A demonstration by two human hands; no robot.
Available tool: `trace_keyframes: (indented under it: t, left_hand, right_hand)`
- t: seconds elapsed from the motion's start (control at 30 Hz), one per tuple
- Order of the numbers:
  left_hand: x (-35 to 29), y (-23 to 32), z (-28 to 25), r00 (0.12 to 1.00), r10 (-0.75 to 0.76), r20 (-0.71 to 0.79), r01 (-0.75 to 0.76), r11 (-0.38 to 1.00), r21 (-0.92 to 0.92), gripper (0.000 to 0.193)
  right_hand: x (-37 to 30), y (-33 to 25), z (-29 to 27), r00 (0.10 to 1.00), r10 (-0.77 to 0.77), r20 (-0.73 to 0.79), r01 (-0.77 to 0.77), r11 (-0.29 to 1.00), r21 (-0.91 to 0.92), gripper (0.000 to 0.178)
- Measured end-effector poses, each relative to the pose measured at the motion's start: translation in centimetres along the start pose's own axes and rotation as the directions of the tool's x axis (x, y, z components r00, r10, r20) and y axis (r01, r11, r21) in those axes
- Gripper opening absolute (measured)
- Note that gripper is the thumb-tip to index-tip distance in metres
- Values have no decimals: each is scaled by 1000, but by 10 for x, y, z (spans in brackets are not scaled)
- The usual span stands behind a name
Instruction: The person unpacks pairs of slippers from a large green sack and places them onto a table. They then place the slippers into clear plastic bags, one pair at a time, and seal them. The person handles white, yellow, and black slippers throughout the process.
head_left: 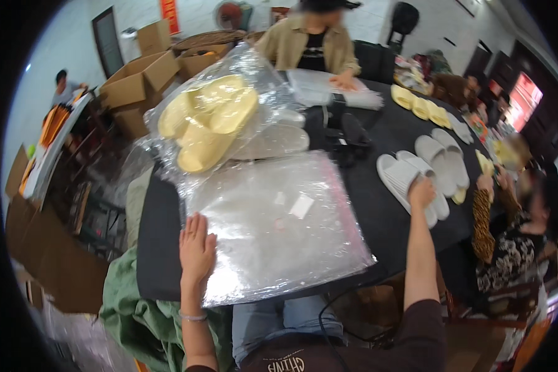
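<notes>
My left hand (pixel 197 245) lies flat, fingers out, on the left edge of a stack of clear plastic bags (pixel 260 217) in front of me. My right arm stretches to the right side of the table, where my right hand (pixel 422 193) is closed on a pair of light grey slippers (pixel 392 172). Its fingertips are partly hidden against them. Just beyond is another pair of grey slippers (pixel 441 158). Past the bag stack, yellow slippers (pixel 204 146) sit inside clear plastic, with a grey slipper (pixel 276 141) beside them.
Opposite me, a person's hand (pixel 345 80) rests on more clear bags (pixel 316 87). Black slippers (pixel 353 133) lie mid-table; yellow slippers (pixel 420 108) line the far right edge. At right, a person in patterned clothes (pixel 508 260) handles yellow slippers. Cardboard boxes (pixel 133 84) stand back left.
</notes>
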State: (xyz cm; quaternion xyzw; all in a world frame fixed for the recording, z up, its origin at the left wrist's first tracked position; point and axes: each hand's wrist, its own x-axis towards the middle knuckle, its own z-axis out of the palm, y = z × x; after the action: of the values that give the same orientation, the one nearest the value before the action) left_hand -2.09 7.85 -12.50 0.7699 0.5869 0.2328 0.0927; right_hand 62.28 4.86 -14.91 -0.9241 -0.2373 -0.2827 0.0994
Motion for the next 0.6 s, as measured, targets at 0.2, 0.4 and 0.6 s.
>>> trace_keyframes:
  t: [0.2, 0.4, 0.6]
  left_hand:
    - [-1, -2, 2, 999, 24, -30, -24, 999, -22, 51]
    - [0, -2, 0, 999, 17, -42, -19, 999, -44, 52]
    - [-1, -5, 3, 999, 16, -52, -18, 999, -41, 52]
  right_hand:
    - [2, 11, 5, 999, -7, 34, 8, 999, -34, 42]
    - [9, -5, -17, 985, 78, -151, -9, 911, 413, 45]
    - [18, -110, -107, 801, -328, -500, 598, 459, 657, 20]
